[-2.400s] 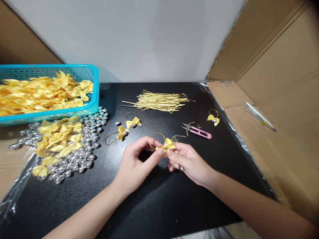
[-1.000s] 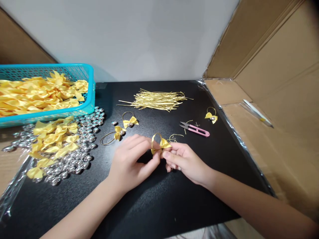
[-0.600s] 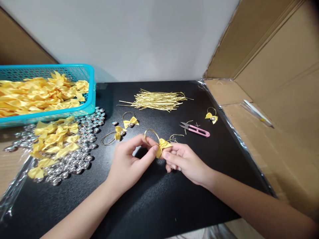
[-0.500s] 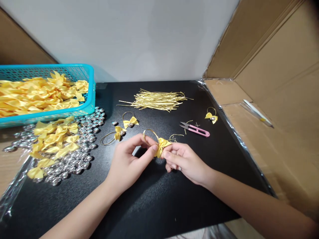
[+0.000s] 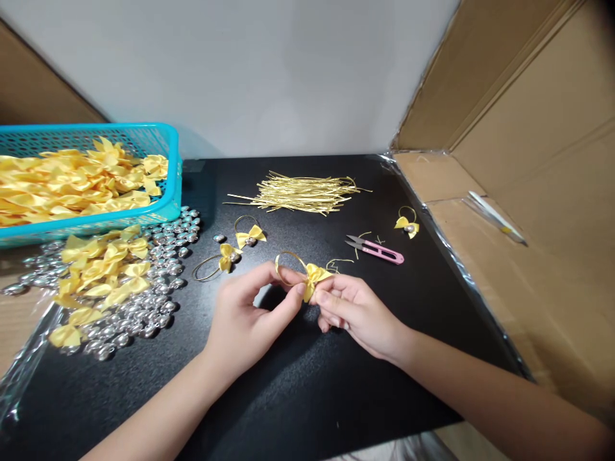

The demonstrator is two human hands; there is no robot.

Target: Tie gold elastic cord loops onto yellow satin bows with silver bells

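Note:
Between my two hands, above the black tabletop, is a yellow ribbon bow [image 5: 316, 276] with a loop of gold cord [image 5: 291, 253] rising from it. My left hand [image 5: 257, 314] pinches the bow's left side and the base of the loop between thumb and fingers. At the bow's lower right, my right hand [image 5: 346, 306] is closed, thumb against fingertips. Whether a bead sits on this bow is hidden. Just beyond my left hand lie two finished-looking bows, each with a silver bead and cord loop: one bow [image 5: 227, 257] and another bow [image 5: 250, 237].
A turquoise basket [image 5: 175, 169] of yellow bows stands at the left. Before it lie silver beads [image 5: 158, 307] and loose bows [image 5: 108, 266]. Gold cords [image 5: 305, 193] are heaped at the back. Pink thread snips [image 5: 379, 250], cord scraps and a beaded bow [image 5: 407, 225] lie right.
Both hands keep hold of the bow in nearly the same place. My left thumb has shifted slightly on it, and more of the bow's middle shows.

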